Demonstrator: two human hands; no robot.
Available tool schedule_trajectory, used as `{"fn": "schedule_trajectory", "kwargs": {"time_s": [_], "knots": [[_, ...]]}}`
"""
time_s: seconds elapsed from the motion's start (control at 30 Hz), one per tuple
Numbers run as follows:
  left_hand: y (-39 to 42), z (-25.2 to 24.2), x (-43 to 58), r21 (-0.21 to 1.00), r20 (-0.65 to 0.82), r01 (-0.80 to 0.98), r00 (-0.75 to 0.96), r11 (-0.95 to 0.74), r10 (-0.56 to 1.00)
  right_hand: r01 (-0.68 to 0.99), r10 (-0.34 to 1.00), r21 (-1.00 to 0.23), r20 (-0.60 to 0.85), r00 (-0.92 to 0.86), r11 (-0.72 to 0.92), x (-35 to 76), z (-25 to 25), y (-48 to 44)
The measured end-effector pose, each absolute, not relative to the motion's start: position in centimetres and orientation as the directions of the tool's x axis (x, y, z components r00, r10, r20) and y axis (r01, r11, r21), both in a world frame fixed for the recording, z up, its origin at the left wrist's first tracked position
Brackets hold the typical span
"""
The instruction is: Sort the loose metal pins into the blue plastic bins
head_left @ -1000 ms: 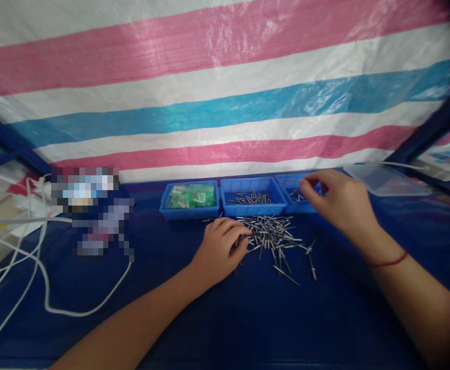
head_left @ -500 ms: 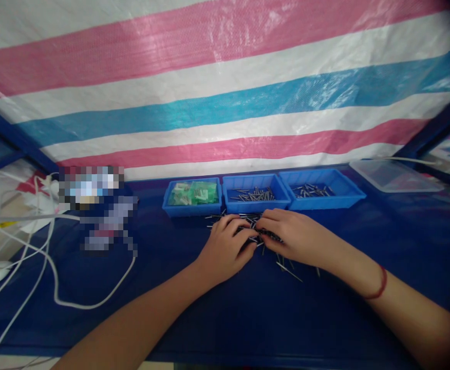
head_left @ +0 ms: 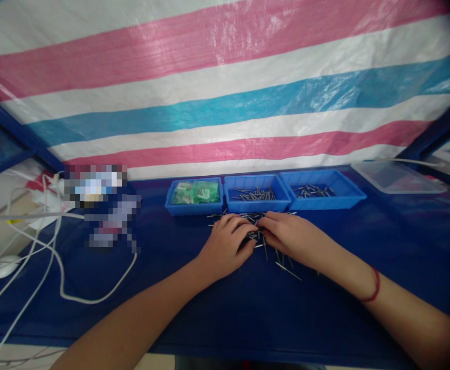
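Thin metal pins that look like blind rivets lie in a loose heap on the dark blue table, partly hidden under both hands. My left hand rests over the heap's left side, fingers bent and thumb apart from them. From the right, my right hand reaches in with its fingers closed together at the rivets; how many it holds is hidden. The fingertips of both hands nearly meet. Just behind stand a blue bin with green packets, a middle blue bin and a right blue bin, the last two holding similar rivets.
White cables loop over the table's left side near some blurred-out items and a white computer mouse. A clear plastic lid lies at the back right. A striped plastic sheet hangs behind the bins.
My right hand has shifted and turned slightly over the heap, and the dark bunch of rivets beneath its fingers shows less. My left hand stays nearly in place. The view has moved a little.
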State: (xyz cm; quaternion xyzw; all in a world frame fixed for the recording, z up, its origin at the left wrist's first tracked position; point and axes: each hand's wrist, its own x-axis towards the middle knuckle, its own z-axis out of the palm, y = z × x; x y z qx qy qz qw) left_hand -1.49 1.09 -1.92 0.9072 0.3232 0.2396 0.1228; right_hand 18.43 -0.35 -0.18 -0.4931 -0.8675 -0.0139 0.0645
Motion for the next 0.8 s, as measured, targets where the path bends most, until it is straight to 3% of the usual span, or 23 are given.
{"fn": "schedule_trajectory", "kwargs": {"time_s": [0.3, 0.53, 0.8], "knots": [[1.0, -1.8, -1.5, 0.356, 0.336, 0.529, 0.697, -0.77, 0.634, 0.867, 0.854, -0.008, 0.172, -0.49, 0.499, 18.4, -0.7, -0.4], [1.1, -1.9, -1.4, 0.339, 0.318, 0.535, 0.709, -0.774, 0.629, 0.846, 0.808, 0.089, 0.26, -0.529, 0.525, 18.2, -0.7, -0.7], [1.4, -1.5, -1.3, 0.369, 0.415, 0.457, 0.698, -0.81, 0.583, 0.878, 0.825, 0.019, 0.333, -0.457, 0.478, 19.7, 0.6, -0.4]]}}
